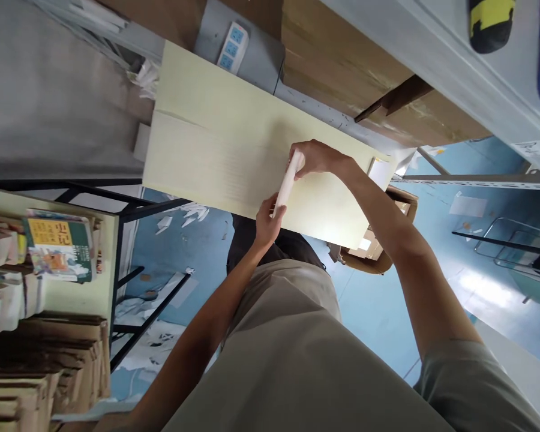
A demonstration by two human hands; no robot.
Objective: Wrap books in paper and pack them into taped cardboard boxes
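Note:
Both my hands grip a slim, white book-like slab (287, 183) above the pale cream tabletop (198, 150). I see it edge-on, so its cover and any print are hidden. My left hand (269, 223) is closed on the near end, close to the table's front edge. At the far end, my right hand (312, 158) curls its fingers around the slab. Near the table's right end lies a small white card-like item (378, 171), apart from both hands.
Behind the table are a white power strip (234, 47) and cardboard boxes (337, 54). A shelf at left holds books (60, 246) and a stack of flat cardboard (72, 360). An open carton (378, 252) stands below the table's right end. Paper scraps (193, 211) litter the blue floor.

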